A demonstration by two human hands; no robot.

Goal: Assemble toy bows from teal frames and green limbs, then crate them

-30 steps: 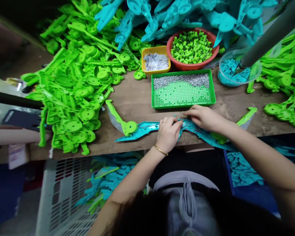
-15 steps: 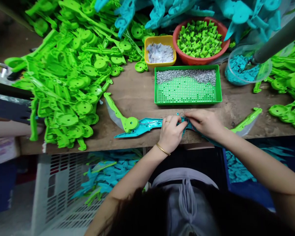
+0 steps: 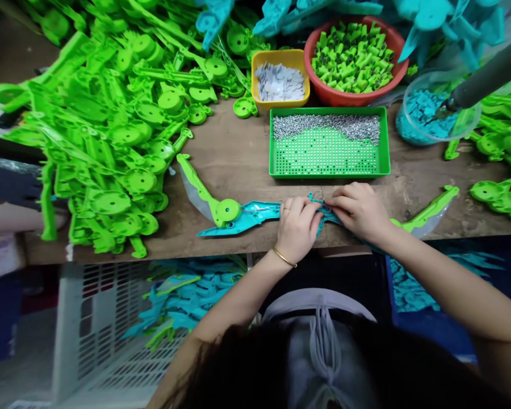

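A long turquoise plastic shell [image 3: 258, 213], shaped like a toy bow, lies across the table's front edge. Thin wires run inside it. A lime-green limb [image 3: 227, 213] with a grey edge is joined at its left end, and another lime-green limb [image 3: 430, 215] sticks out past my right wrist. My left hand [image 3: 297, 224] is closed over the shell's middle, fingers curled on it. Beside it, my right hand [image 3: 360, 209] pinches at the shell's centre, near a small turquoise bit [image 3: 310, 196]. What sits between its fingertips is too small to make out.
Beyond the shell stands a green tray [image 3: 330, 174] of small metal screws. Behind are a yellow tub [image 3: 258, 101] of pale pieces, a red bowl [image 3: 357, 99] of green parts and a clear tub [image 3: 472, 122]. A screwdriver [image 3: 489, 76] hangs at right. Lime-green parts [image 3: 128, 136] heap at left.
My right hand has shifted slightly right and its fingers are more bunched. My left hand stays on the shell. The whole view has shifted a little.
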